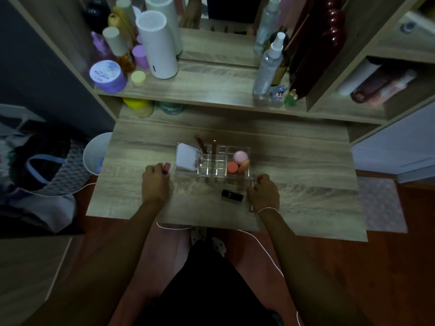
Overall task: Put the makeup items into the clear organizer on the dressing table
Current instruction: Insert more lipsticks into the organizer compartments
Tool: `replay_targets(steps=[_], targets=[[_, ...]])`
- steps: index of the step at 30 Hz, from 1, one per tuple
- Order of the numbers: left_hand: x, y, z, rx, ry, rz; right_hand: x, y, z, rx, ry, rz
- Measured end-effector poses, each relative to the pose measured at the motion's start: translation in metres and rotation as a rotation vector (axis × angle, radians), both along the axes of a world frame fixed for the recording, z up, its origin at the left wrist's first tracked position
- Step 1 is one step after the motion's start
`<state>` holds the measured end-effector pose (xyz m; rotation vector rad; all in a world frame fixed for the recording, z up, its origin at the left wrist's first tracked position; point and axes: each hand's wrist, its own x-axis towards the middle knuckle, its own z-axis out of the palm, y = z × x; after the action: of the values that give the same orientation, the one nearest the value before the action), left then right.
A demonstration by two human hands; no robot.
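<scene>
The clear organizer stands mid-table on the dressing table. In it are a white compact at the left, two brown pencils at the back, a pink round jar, a coral cap and an orange sponge at the right. My left hand is closed around a pink-red lip tube just left of the organizer. My right hand grips a slim clear-ended item at the organizer's front right corner. A black lipstick lies on the table between my hands.
The upper shelf holds a white cylinder, a purple jar, bottles and spray bottles, and small figurines. A white bin stands left of the table. A thin white cord hangs from my right wrist.
</scene>
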<state>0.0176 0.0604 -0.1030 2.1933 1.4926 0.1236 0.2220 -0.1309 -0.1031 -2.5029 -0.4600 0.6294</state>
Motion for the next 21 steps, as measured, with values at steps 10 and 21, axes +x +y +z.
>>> replay_targets(steps=[10, 21], targets=[[0.0, -0.006, 0.031, 0.099, -0.379, 0.117, 0.019, 0.001, 0.046, 0.197, -0.115, -0.096], [0.05, -0.008, 0.066, 0.021, -0.683, -0.185, 0.01, 0.065, 0.097, 0.487, -0.184, 0.063]])
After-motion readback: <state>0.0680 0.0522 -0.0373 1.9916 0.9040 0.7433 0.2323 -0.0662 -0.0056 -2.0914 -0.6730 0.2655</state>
